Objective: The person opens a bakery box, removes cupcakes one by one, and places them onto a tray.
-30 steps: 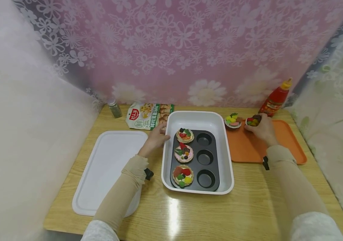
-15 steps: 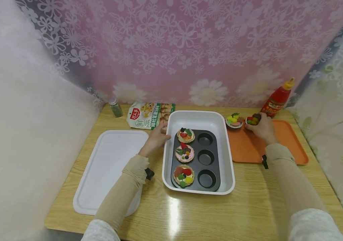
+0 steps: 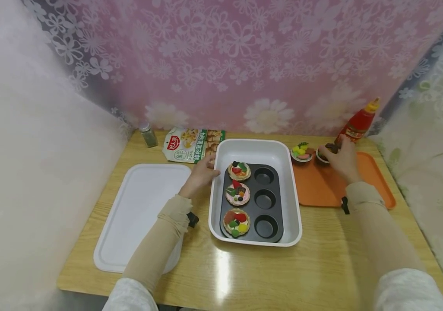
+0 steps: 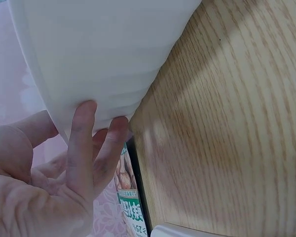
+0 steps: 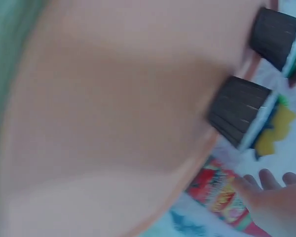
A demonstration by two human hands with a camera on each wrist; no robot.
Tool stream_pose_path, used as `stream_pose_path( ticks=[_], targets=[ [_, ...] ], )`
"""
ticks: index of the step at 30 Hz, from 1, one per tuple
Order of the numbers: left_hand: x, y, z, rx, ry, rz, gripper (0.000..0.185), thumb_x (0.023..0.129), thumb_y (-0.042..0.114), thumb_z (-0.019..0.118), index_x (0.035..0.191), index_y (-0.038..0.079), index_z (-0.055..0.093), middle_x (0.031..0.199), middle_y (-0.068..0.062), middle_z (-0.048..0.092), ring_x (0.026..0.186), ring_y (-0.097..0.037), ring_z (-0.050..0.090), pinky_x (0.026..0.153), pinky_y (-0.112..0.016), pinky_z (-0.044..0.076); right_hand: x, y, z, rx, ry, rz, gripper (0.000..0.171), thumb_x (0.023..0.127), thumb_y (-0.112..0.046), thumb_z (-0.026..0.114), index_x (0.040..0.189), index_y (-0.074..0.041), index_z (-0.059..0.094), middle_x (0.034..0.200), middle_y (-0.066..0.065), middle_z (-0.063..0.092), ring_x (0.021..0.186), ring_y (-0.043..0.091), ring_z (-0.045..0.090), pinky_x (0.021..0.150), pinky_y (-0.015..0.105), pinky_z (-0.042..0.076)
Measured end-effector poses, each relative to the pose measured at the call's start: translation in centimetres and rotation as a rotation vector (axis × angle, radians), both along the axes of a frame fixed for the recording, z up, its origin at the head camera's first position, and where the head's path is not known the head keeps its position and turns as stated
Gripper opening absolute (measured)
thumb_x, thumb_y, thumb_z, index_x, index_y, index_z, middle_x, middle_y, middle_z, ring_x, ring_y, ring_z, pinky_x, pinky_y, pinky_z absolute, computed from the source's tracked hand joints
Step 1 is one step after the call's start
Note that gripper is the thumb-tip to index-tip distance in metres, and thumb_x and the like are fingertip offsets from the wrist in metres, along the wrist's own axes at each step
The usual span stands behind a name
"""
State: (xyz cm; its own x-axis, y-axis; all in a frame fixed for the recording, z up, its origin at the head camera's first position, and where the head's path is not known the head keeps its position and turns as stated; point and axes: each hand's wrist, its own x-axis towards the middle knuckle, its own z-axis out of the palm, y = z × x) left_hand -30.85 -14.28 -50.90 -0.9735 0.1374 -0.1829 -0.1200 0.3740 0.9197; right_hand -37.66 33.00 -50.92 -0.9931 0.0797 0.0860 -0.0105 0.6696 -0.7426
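In the head view my left hand [image 3: 200, 175] grips the left wall of a deep white rectangular container [image 3: 252, 150]. The left wrist view shows fingers [image 4: 81, 148] flat along its outside, with the thumb at the rim. Inside lies a dark muffin pan [image 3: 251, 203]; fruit tarts [image 3: 238, 193] fill its left column, and the right cups hold nothing. My right hand [image 3: 344, 162] is just beside a dark-cupped fruit tart [image 3: 321, 159] on the orange tray [image 3: 318, 190]. The right wrist view shows that hand [image 5: 278, 202] apart from the tart, fingers loose. A second tart [image 3: 301, 153] sits left of it.
A red sauce bottle [image 3: 357, 124] with a yellow cap stands behind the right hand. A flat white tray [image 3: 140, 211] lies at left. Behind it are a small spice jar [image 3: 149, 135] and a green-and-white food packet [image 3: 190, 144], near the curtain.
My right hand has let go of the tart and lifted slightly off it; the tart now sits more upright, nearer the second one. The left hand keeps its hold.
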Motion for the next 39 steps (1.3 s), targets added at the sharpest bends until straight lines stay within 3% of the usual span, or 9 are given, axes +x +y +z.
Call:
stream_pose_path(
  ticks=[6, 11, 17, 23, 31, 39],
  targets=[
    [0.0, -0.1, 0.0, -0.008, 0.004, 0.014, 0.064, 0.1, 0.005, 0.067, 0.16, 0.015, 0.044, 0.132, -0.026, 0.064, 0.111, -0.043, 0.071, 0.077, -0.044, 0.066, 0.6, -2.9, 3.1, 0.033, 0.037, 0.047, 0.091, 0.102, -0.055, 0.058, 0.17, -0.012, 0.015, 0.171, 0.024, 0.025, 0.151, 0.049, 0.032, 0.121, 0.07, 0.03],
    [0.1, 0.1, 0.0, 0.0, 0.006, 0.013, 0.064, 0.1, 0.005, 0.066, 0.159, 0.015, 0.045, 0.132, -0.025, 0.064, 0.11, -0.043, 0.071, 0.074, -0.042, 0.066, 0.8, -6.6, 4.8, -0.002, -0.013, 0.182, 0.091, 0.103, -0.046, 0.064, 0.171, -0.014, 0.013, 0.172, 0.023, 0.025, 0.157, 0.047, 0.029, 0.124, 0.067, 0.031],
    [0.2, 0.2, 0.0, -0.003, -0.01, 0.002, 0.064, 0.101, 0.007, 0.066, 0.161, 0.016, 0.043, 0.136, -0.025, 0.064, 0.113, -0.041, 0.071, 0.074, -0.041, 0.066, 0.5, -10.5, 4.8, 0.015, -0.109, 0.444, 0.082, 0.104, -0.028, 0.067, 0.169, -0.013, 0.02, 0.166, 0.027, 0.035, 0.153, 0.048, 0.036, 0.123, 0.068, 0.033],
    [0.3, 0.1, -0.1, 0.007, -0.012, 0.016, 0.064, 0.102, 0.007, 0.065, 0.161, 0.017, 0.043, 0.137, -0.025, 0.063, 0.115, -0.042, 0.07, 0.079, -0.046, 0.066, 0.7, -15.0, 5.2, 0.077, -0.123, 0.639, 0.083, 0.102, -0.02, 0.071, 0.168, -0.009, 0.021, 0.165, 0.026, 0.036, 0.151, 0.047, 0.039, 0.124, 0.067, 0.032],
    [0.4, 0.2, 0.1, 0.003, -0.03, 0.022, 0.064, 0.102, 0.009, 0.066, 0.161, 0.019, 0.043, 0.139, -0.023, 0.062, 0.119, -0.042, 0.069, 0.084, -0.05, 0.066, 1.8, -19.0, 6.0, 0.186, -0.123, 0.763, 0.083, 0.1, -0.019, 0.075, 0.166, -0.008, 0.027, 0.167, 0.023, 0.037, 0.151, 0.046, 0.041, 0.12, 0.064, 0.039],
    [0.3, 0.1, 0.0, 0.003, -0.032, 0.016, 0.067, 0.102, 0.01, 0.065, 0.163, 0.02, 0.041, 0.141, -0.022, 0.064, 0.116, -0.04, 0.071, 0.08, -0.045, 0.066, 1.8, -20.7, 5.3, 0.214, -0.171, 0.821, 0.085, 0.099, -0.02, 0.076, 0.168, -0.011, 0.025, 0.171, 0.019, 0.032, 0.153, 0.046, 0.038, 0.122, 0.064, 0.038]
  ],
)
